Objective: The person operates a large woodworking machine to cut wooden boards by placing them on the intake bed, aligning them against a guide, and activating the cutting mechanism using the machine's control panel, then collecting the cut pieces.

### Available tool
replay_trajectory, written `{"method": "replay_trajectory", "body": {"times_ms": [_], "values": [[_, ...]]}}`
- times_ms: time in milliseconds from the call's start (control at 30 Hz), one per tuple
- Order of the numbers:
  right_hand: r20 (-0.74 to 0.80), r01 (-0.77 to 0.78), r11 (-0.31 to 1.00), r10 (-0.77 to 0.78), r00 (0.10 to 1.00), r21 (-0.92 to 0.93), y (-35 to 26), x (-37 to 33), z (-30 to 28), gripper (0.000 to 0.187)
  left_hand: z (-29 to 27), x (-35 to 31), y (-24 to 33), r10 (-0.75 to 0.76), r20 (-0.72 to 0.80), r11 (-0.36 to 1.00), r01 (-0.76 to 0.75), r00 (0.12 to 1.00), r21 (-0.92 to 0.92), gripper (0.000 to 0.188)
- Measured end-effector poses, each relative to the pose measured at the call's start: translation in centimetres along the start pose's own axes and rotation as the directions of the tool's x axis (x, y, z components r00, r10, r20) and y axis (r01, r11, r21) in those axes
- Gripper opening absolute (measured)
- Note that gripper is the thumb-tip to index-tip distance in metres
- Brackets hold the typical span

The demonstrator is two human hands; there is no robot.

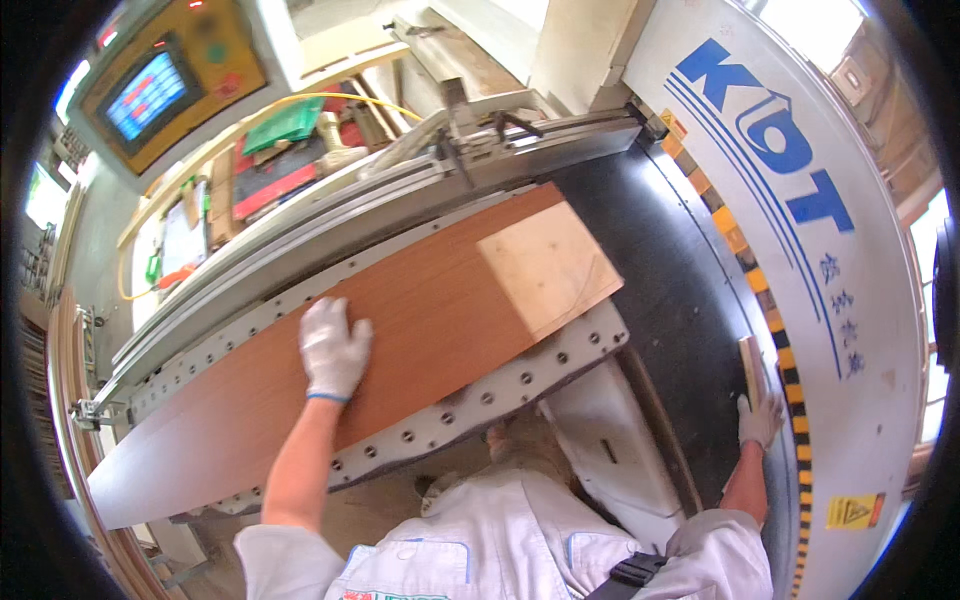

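Observation:
My left hand [335, 348], in a white glove with a blue cuff, lies flat with its fingers out on a long reddish-brown board [430, 285]. A pale, square-cornered wooden panel [552, 268] rests on the board's far right end. The board lies on a light bed [487, 398] dotted with round studs. Over on the right, my gloved right hand [762, 420] is closed around the near end of a short wooden strip [751, 368], above the dark machine table [665, 270] and beside its striped edge. Its fingertips are partly hidden.
A metal rail [330, 228] runs behind the board. Beyond it, a bench carries green and red pieces [285, 125] and a yellow hose [350, 98]. A control panel with a screen [148, 95] stands far left. The large white machine housing [770, 180] rises at right.

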State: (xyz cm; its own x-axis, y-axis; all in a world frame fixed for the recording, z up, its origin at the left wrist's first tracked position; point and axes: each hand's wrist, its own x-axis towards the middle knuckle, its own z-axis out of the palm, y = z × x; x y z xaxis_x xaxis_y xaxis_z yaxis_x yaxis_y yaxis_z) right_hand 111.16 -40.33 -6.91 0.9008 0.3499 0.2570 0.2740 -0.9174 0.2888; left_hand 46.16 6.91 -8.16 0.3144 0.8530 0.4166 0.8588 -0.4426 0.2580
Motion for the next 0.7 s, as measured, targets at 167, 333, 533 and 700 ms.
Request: {"method": "replay_trajectory", "body": {"times_ms": [167,333,533,700], "values": [[-0.334,0.592,0.666,-0.488,0.806,0.455,-22.1,-11.2,-9.0,0.068,-5.0,-7.0,4.6,0.189,0.370,0.980,-0.151,0.910,-0.129,0.066],[-0.575,0.856,-0.069,-0.767,0.283,0.512,-41.2,-30.7,-20.6,0.068,-10.9,-24.3,-2.8,0.236,0.216,0.861,-0.100,0.947,-0.498,0.068],[-0.404,0.895,-0.219,-0.913,-0.047,0.390,-54.1,-48.5,-30.6,0.079,-20.4,-37.2,-17.2,-0.396,-0.038,0.853,0.353,0.917,-0.385,0.047],[-0.457,0.868,-0.256,-0.889,-0.038,0.426,-64.8,-59.3,-35.5,0.077,-26.9,-46.2,-26.9,-0.766,-0.215,0.625,0.623,0.606,-0.470,0.043]]}}
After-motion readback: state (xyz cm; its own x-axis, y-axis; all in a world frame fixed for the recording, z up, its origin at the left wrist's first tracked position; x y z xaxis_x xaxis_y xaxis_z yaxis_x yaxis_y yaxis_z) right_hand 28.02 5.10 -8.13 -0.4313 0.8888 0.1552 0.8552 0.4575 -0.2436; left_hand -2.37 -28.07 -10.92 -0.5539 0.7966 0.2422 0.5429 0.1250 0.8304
